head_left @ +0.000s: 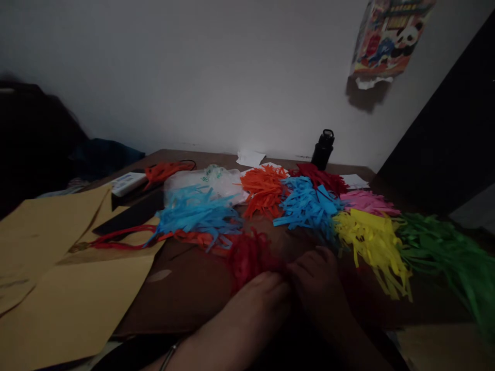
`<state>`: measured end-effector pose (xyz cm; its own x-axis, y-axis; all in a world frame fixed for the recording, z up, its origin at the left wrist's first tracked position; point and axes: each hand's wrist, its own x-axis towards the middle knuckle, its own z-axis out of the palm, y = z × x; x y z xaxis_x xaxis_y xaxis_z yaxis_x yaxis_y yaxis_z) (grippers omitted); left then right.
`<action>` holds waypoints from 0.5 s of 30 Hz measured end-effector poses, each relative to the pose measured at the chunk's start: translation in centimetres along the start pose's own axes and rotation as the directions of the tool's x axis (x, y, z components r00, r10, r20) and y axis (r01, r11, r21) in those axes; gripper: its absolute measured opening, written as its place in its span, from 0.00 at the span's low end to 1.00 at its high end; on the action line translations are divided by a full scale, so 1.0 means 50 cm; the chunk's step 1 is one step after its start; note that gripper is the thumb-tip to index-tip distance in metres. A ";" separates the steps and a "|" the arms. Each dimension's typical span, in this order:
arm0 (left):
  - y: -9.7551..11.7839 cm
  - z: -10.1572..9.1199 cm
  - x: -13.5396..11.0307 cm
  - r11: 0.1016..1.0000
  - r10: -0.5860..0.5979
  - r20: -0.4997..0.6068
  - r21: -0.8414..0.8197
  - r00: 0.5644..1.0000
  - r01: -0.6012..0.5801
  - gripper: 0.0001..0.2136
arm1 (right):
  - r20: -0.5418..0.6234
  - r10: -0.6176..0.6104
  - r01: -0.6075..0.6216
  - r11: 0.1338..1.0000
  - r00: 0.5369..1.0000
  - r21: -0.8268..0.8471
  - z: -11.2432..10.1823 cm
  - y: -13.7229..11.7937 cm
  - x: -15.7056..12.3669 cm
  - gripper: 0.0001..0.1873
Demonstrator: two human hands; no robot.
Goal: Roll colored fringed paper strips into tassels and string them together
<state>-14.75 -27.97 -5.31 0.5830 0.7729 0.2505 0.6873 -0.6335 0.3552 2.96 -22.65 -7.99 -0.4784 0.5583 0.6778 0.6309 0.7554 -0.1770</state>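
The red paper fringe (249,260) lies on the brown table (185,301) by the curled left hand (266,296) and right hand (315,273), though in this dimness I cannot tell what either pinches, and a hard tug could tear it

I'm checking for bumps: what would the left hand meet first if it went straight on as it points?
Most likely the right hand, next in line from the left hand, though the dim picture leaves depth unclear.

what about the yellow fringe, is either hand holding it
No, the yellow fringe lies on the table, apart from the left hand and the right hand.
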 end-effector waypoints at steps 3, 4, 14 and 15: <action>-0.005 0.034 -0.009 1.000 0.009 0.022 0.019 1.000 -0.009 0.11 | -0.084 0.088 -0.092 0.995 0.993 -0.048 -0.033 0.015 0.006 0.13; -0.012 0.047 -0.010 0.998 0.022 0.002 0.060 1.000 -0.022 0.10 | -0.113 0.121 -0.129 0.990 0.986 -0.064 -0.045 0.022 0.008 0.12; -0.026 0.042 -0.002 0.928 -0.240 -0.057 0.281 0.969 0.246 0.16 | -0.605 0.601 -0.592 0.766 0.522 0.250 -0.139 0.154 -0.035 0.12; -0.024 0.032 0.001 0.915 -0.275 -0.049 0.294 0.960 0.277 0.16 | -0.639 0.629 -0.610 0.734 0.444 0.298 -0.150 0.172 -0.047 0.13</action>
<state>-14.86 -27.23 -7.16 0.3494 0.9181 0.1868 0.9177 -0.3756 0.1294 14.09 -20.03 -5.77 0.5747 0.5035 0.6451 0.5726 0.3158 -0.7566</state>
